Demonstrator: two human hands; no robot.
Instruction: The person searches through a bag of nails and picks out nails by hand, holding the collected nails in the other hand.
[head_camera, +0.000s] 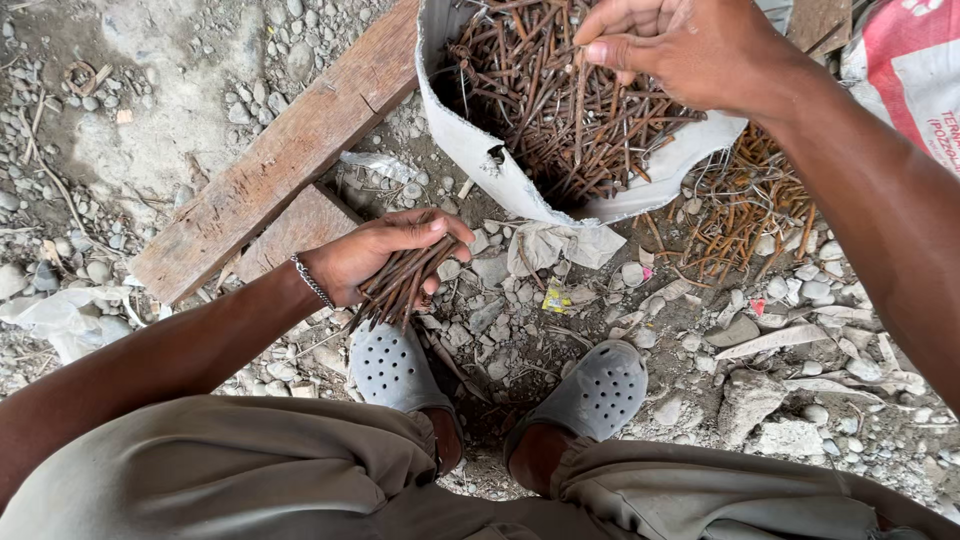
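My left hand (375, 258) is closed around a bundle of rusty nails (400, 285), held low above my left grey clog (390, 368). My right hand (680, 50) reaches into a white sack (490, 165) full of rusty nails (560, 110), its fingertips pinching a nail (580, 95) that hangs down over the pile. A bracelet sits on my left wrist.
A weathered wooden plank (280, 160) lies diagonally at upper left, with another board under it. More rusty nails (745, 215) are spilled on the gravel right of the sack. A red and white bag (905, 70) sits at top right. Stones and scraps cover the ground around my right clog (600, 390).
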